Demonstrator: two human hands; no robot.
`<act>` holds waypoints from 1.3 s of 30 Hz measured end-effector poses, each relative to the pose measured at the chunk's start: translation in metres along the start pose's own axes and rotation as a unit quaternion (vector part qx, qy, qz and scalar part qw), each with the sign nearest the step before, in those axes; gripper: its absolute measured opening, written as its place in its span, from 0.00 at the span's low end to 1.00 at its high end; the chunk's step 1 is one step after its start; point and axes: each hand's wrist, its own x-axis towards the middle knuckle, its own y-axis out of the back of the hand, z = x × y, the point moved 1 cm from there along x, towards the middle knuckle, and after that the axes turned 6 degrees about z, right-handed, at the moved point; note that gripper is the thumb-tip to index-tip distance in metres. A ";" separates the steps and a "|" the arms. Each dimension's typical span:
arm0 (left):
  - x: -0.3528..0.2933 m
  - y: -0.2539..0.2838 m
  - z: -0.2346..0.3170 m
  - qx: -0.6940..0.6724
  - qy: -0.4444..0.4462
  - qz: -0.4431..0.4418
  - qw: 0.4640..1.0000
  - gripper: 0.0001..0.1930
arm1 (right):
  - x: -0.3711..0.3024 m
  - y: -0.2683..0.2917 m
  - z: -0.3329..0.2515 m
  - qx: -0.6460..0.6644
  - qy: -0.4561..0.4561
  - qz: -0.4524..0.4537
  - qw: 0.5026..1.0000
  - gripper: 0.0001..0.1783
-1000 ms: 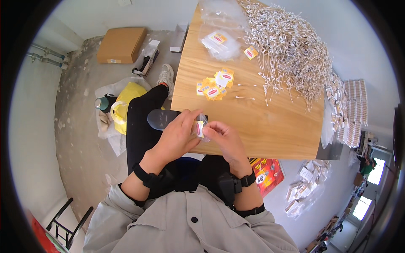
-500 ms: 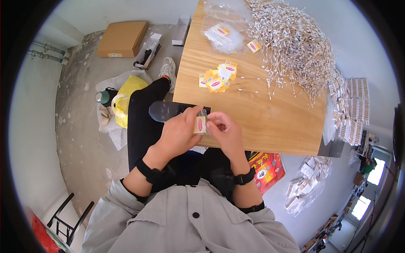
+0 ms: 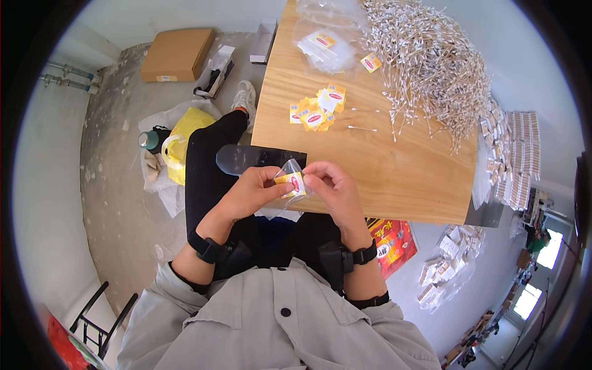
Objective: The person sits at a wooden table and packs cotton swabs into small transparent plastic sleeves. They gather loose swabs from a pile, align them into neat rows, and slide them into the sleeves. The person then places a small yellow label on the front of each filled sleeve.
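At the table's near edge, my left hand (image 3: 254, 190) pinches a small yellow-and-white card (image 3: 296, 183) with a red oval on it. The card lies against or inside a small clear plastic bag (image 3: 290, 166); which of the two I cannot tell. My right hand (image 3: 333, 186) has thumb and forefinger closed on the bag's right edge. Just beyond my hands lies a dark flat slab (image 3: 243, 159), jutting past the table's left edge. Farther up, a loose pile of similar yellow cards (image 3: 313, 115) rests on the wood, with a few cotton swabs (image 3: 362, 129) to its right.
A large heap of cotton swabs (image 3: 431, 68) covers the far right of the wooden table (image 3: 370, 166). Clear bags (image 3: 327, 52) and a single card (image 3: 370, 62) lie at the back. Stacked swab packs (image 3: 524, 148) stand beyond the right edge. A cardboard box (image 3: 176, 55) sits on the floor.
My left hand has turned, its fingers drawn back from over the top and its thumb now across the card. The card is tilted, and the clear bag shows opened wider above it.
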 end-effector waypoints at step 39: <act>-0.008 -0.011 0.002 0.245 -0.051 0.075 0.965 0.14 | 0.002 0.001 0.024 -0.023 -0.060 -0.082 0.995 0.10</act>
